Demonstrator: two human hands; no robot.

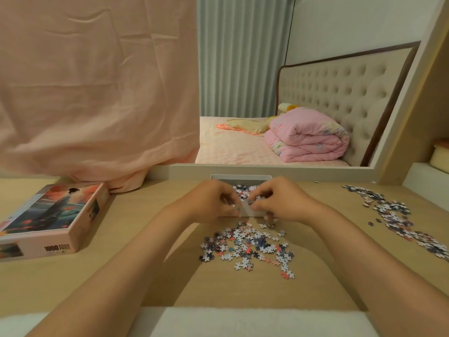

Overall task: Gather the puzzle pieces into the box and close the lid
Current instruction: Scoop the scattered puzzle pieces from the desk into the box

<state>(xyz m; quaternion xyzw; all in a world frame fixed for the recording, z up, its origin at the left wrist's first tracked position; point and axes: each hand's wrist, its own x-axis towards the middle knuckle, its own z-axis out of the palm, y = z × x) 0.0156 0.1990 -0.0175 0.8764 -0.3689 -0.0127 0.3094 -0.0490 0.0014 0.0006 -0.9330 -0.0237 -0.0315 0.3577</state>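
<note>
An open white box [240, 177] stands at the back middle of the wooden table, with puzzle pieces inside it. My left hand [211, 200] and my right hand [279, 199] hover over its near wall with curled fingers, each pinching a few puzzle pieces above the box. A loose pile of pieces [250, 246] lies on the table just in front of the box. A second spread of pieces [393, 215] runs along the right side of the table. The illustrated lid [53, 215], marked 1000, lies picture side up at the left.
Pink fabric [97, 93] hangs behind the lid and touches the table. A large mirror [279, 81] stands against the table's back edge and reflects a bed. A white cushion edge [243, 322] runs along the near side.
</note>
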